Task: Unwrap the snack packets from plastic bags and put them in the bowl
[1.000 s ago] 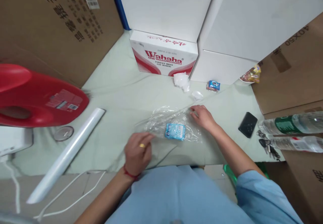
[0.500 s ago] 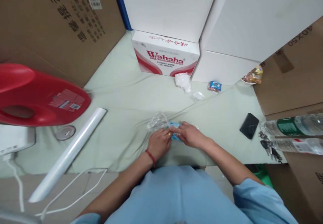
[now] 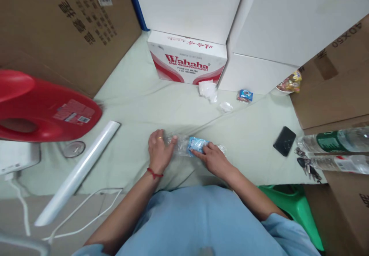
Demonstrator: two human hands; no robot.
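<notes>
A small blue packet (image 3: 197,145) with pale print lies on the cloth-covered table (image 3: 129,163). Crinkled clear plastic wrap (image 3: 181,145) spreads from its left side, and a bit more shows at its right. My right hand (image 3: 215,159) holds the packet from the right, fingers pressed on its lower right part; its exact grip underneath is hidden. At the wrap's left end lies my left hand (image 3: 159,152), thumb spread away from the other fingers. The thumb reaches over the wrap's edge; no firm hold on it shows.
Crumpled white tissue (image 3: 208,90) and another blue packet (image 3: 245,95) lie near the Wahaha box (image 3: 187,62). A phone (image 3: 285,141), keys (image 3: 308,167) and bottles (image 3: 328,143) are at right. A red jug (image 3: 52,110) and white tube (image 3: 80,171) stand left.
My left hand has moved left, away from my right hand, and its fingers have spread. The clear wrap now lies stretched out flatter, and more of the blue packet shows.
</notes>
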